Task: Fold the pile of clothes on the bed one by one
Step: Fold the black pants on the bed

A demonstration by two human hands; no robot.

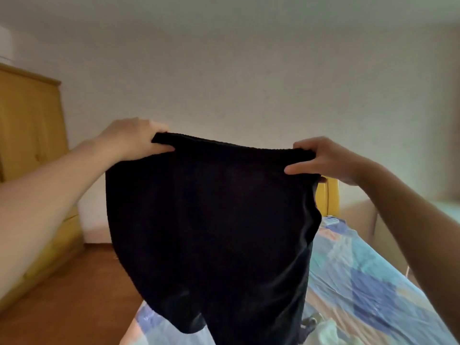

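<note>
A black garment (pixel 211 220) with an elastic waistband, apparently shorts or trousers, hangs in the air in front of me. My left hand (pixel 129 139) grips the left end of the waistband. My right hand (pixel 321 159) pinches the right end, thumb in front. The cloth hangs down over the bed (pixel 361 282), which has a blue, pink and white patterned sheet. A bit of other clothing (pixel 321 326) shows at the bottom edge beside the garment; most of the pile is hidden behind the black cloth.
A yellow wooden wardrobe (pixel 29 150) stands at the left against the wall. Brown floor (pixel 74 295) lies between it and the bed. A yellow bedpost (pixel 328 195) rises at the bed's far end, with a cardboard box (pixel 358 217) beside it.
</note>
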